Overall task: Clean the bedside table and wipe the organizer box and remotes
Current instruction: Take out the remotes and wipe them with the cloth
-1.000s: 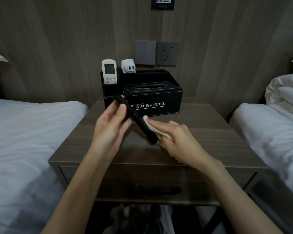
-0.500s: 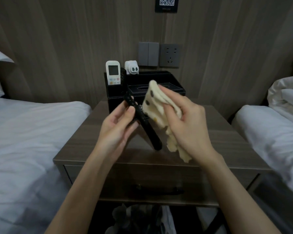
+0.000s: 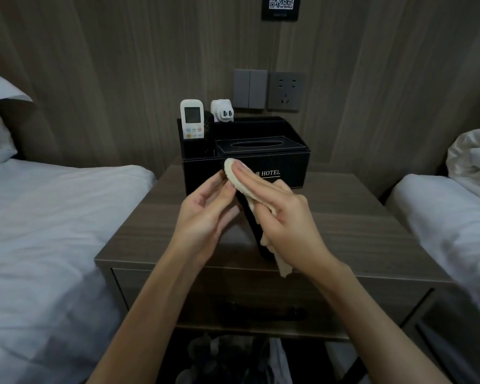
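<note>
A long black remote is held slantwise above the wooden bedside table, its upper end pinched by my left hand. My right hand presses a cream cloth flat against the remote's upper half, and the cloth's tail hangs below the palm. Much of the remote is hidden by the cloth and fingers. Behind them stands the black organizer box marked HOTEL, with a white remote upright in its left slot and a white plug adapter beside it.
White beds flank the table, one on the left and one on the right. Grey switches and a socket sit on the wood-panelled wall. A drawer with a dark handle fronts the table, with crumpled items below it.
My right hand lifted the cloth off the remote's lower part, opened it in the air, then laid it back against the remote's upper end. My left hand kept its hold.
</note>
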The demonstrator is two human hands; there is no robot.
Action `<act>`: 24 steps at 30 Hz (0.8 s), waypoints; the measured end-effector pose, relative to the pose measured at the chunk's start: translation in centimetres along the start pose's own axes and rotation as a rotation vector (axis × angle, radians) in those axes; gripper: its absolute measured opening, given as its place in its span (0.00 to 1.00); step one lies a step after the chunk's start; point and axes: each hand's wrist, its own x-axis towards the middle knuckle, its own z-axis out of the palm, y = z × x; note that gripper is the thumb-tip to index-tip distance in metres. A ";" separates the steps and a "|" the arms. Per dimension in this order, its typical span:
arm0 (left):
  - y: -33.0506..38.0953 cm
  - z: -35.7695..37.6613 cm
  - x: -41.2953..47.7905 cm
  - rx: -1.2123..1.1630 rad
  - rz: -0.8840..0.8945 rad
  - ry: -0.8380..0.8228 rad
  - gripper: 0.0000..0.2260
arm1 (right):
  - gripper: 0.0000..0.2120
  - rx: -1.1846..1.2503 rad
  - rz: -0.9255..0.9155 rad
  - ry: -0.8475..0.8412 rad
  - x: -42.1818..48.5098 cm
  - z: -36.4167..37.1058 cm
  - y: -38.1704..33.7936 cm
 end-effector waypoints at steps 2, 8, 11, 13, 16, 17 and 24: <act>0.2 -0.1 -0.1 -0.041 0.011 0.026 0.22 | 0.26 0.003 -0.004 -0.001 -0.2 0.0 0.3; 1.1 -1.3 0.4 -0.120 0.029 0.166 0.20 | 0.27 0.026 0.032 -0.057 -0.9 0.6 0.9; 1.4 -1.8 0.5 -0.176 0.048 0.212 0.10 | 0.25 0.059 0.074 -0.059 -1.3 0.6 1.3; 2.0 -2.4 0.7 -0.252 0.073 0.244 0.06 | 0.25 0.043 0.101 -0.075 -1.6 0.4 1.7; 3.1 -3.5 0.7 -0.323 0.121 0.304 0.05 | 0.22 -0.068 0.100 -0.115 -1.9 -0.6 2.6; 3.3 -3.8 0.6 -0.333 0.132 0.321 0.05 | 0.21 -0.147 0.079 -0.118 -2.0 -1.1 3.1; 3.2 -3.3 0.4 -0.286 0.142 0.302 0.05 | 0.25 -0.479 0.219 -0.119 -1.3 -3.8 3.4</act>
